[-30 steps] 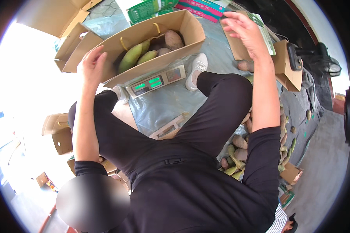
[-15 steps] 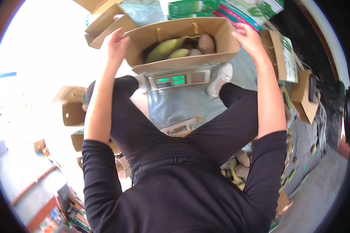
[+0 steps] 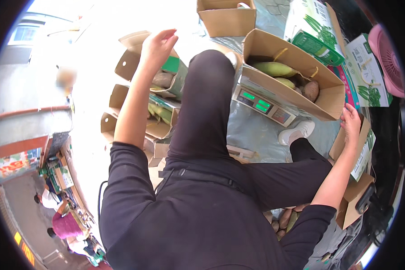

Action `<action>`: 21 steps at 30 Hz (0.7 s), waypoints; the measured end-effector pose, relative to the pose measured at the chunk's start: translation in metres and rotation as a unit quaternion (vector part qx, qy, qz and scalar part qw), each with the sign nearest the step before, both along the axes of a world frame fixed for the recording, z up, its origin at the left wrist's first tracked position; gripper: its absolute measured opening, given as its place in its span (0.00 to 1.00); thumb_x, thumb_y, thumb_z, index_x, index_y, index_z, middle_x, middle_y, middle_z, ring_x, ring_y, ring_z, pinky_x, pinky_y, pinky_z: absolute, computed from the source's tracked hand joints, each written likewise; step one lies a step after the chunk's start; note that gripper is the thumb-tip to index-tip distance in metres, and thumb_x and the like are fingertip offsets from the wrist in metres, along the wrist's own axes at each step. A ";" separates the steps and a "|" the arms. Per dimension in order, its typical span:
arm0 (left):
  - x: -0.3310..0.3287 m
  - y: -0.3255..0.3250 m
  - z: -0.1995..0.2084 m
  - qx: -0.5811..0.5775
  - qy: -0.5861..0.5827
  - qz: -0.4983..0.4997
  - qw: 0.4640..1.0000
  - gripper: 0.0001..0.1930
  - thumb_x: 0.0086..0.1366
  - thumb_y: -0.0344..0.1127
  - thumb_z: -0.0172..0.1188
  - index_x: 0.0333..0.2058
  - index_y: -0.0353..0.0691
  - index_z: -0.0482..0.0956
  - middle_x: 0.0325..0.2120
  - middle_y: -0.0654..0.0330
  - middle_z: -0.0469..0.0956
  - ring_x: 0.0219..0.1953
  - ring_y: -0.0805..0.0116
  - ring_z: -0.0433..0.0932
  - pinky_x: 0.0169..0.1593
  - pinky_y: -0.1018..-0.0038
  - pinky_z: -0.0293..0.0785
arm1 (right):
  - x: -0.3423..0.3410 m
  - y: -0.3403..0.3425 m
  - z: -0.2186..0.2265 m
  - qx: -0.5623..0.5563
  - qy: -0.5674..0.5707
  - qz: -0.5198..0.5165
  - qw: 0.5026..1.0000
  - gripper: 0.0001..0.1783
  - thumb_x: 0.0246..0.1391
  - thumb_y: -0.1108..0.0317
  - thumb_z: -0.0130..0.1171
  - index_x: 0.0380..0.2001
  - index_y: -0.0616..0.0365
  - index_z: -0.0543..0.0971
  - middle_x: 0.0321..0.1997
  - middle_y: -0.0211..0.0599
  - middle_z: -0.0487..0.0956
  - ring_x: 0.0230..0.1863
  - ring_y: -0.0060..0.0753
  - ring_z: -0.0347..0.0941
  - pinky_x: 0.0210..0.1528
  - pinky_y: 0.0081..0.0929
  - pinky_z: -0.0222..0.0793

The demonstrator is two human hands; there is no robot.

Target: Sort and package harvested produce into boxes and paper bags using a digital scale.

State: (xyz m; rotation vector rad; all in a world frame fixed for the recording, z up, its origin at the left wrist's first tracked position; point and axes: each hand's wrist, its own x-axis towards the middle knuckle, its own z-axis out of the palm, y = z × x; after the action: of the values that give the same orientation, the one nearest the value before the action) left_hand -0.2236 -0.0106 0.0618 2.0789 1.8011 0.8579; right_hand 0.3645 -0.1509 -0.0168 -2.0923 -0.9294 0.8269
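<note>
A tall cardboard box [image 3: 292,92] with yellow cord handles stands on a digital scale [image 3: 264,106] with lit green displays. Inside lie green-husked ears of corn [image 3: 274,69] and a brown sweet potato [image 3: 311,90]. My right hand [image 3: 352,122] is at the box's right end, fingers stretched out and slightly bent; whether they touch it I cannot tell. Off to the left, my left hand [image 3: 159,47] is in the air, holding nothing, fingers extended. It is nearest another open box [image 3: 177,78] with brown tubers [image 3: 163,79] and a green patch inside.
More open boxes stand at my left, one with corn [image 3: 161,112]. An empty-looking box [image 3: 227,20] is beyond the scale. Printed cartons [image 3: 366,74] and a pink basket [image 3: 388,58] lie at the far right. Loose produce [image 3: 285,220] is by my right leg.
My view has turned left, so the box on the scale appears farther right. My left hand has left that box's left end and moved toward the left-hand boxes. My right hand stays near its right end.
</note>
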 end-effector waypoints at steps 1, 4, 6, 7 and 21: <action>-0.019 -0.014 -0.011 0.030 -0.003 0.006 1.000 0.11 0.59 0.34 0.59 0.41 0.39 0.80 0.36 0.56 0.79 0.37 0.66 0.78 0.43 0.73 0.72 | 0.000 0.001 -0.002 -0.012 -0.001 0.010 1.000 0.22 0.53 0.57 0.59 0.51 0.47 0.74 0.38 0.21 0.76 0.35 0.16 0.67 0.36 0.22 0.62; -0.071 -0.072 -0.045 0.030 -0.031 0.063 0.997 0.08 0.58 0.33 0.59 0.35 0.37 0.80 0.30 0.55 0.78 0.33 0.62 0.78 0.40 0.72 0.72 | -0.005 0.002 -0.005 -0.019 0.004 0.029 0.999 0.21 0.53 0.57 0.58 0.51 0.46 0.74 0.37 0.19 0.76 0.34 0.16 0.66 0.37 0.23 0.61; -0.099 -0.112 -0.064 0.005 -0.018 0.132 0.991 0.07 0.58 0.32 0.60 0.33 0.36 0.80 0.29 0.55 0.79 0.32 0.62 0.77 0.39 0.72 0.72 | -0.006 0.002 -0.005 -0.012 0.011 0.014 1.000 0.21 0.54 0.57 0.58 0.51 0.46 0.73 0.34 0.18 0.74 0.32 0.14 0.64 0.36 0.21 0.60; -0.120 -0.131 -0.078 0.019 -0.026 0.169 0.985 0.06 0.58 0.32 0.59 0.32 0.36 0.79 0.29 0.55 0.78 0.32 0.62 0.77 0.39 0.72 0.72 | -0.004 0.003 -0.006 -0.013 0.013 0.024 1.000 0.21 0.54 0.57 0.58 0.51 0.46 0.73 0.34 0.18 0.74 0.32 0.14 0.64 0.36 0.21 0.60; -0.303 -0.345 -0.185 -0.271 -0.210 0.677 0.651 0.25 0.55 0.39 0.64 0.49 0.33 0.70 0.37 0.54 0.77 0.36 0.56 0.78 0.39 0.55 0.74 | -0.006 0.000 -0.010 -0.017 0.018 0.037 0.999 0.25 0.55 0.59 0.57 0.56 0.49 0.69 0.30 0.18 0.73 0.27 0.11 0.62 0.28 0.13 0.57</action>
State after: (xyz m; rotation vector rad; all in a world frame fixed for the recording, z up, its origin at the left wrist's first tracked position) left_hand -0.5265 -0.3559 -0.1232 -0.1427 2.6180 0.7291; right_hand 0.3587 -0.1506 -0.0264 -2.0761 -0.9847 0.9207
